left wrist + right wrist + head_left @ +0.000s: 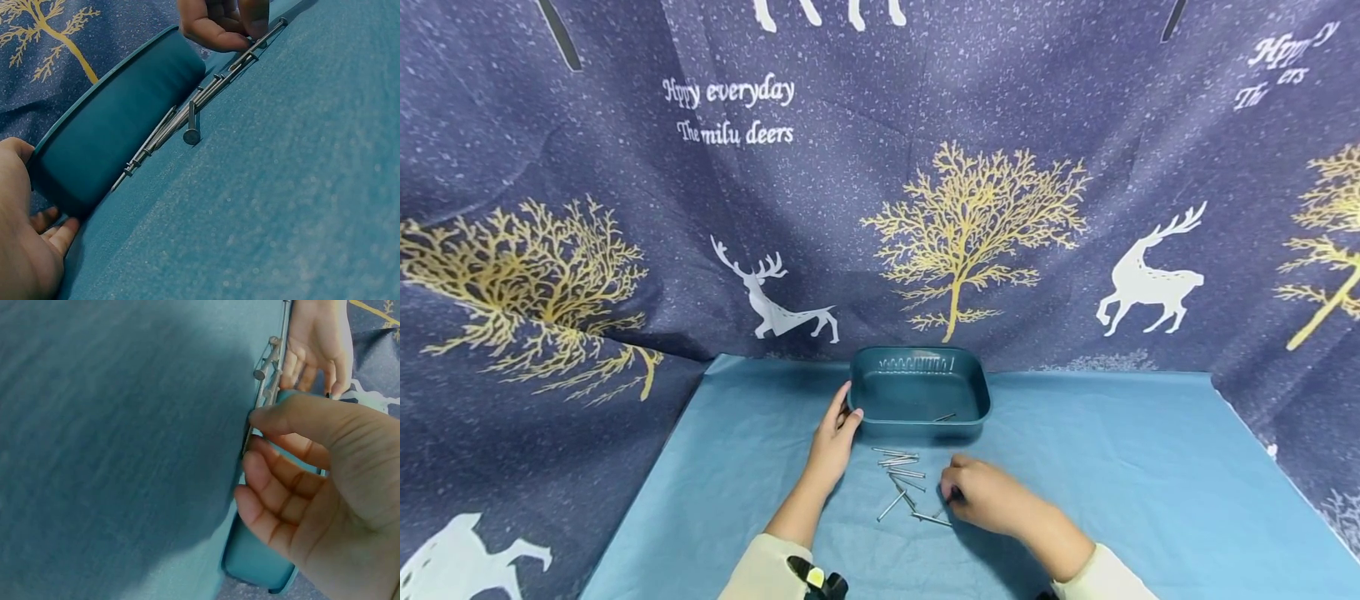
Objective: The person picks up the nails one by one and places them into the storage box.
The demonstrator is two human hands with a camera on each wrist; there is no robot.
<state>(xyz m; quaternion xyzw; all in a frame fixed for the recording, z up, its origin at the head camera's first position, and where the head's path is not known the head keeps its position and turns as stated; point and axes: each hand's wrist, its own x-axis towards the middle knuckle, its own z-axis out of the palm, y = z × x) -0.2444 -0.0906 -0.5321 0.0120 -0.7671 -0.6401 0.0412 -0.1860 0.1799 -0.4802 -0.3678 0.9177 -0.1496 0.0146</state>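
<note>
A teal plastic bin stands at the back of the cloth with a nail inside. My left hand grips its left side, thumb at the front corner by the rim; in the left wrist view other fingers reach its base. In front of the bin, several long steel nails lie in a loose, partly crossed row. My right hand is at the near right end of the nails, fingers curled, thumb and forefinger tips around one nail. Part of that nail is hidden by the fingers.
Light blue cloth covers the table. Behind it hangs a dark blue curtain printed with deer and golden trees, close behind the bin's back wall.
</note>
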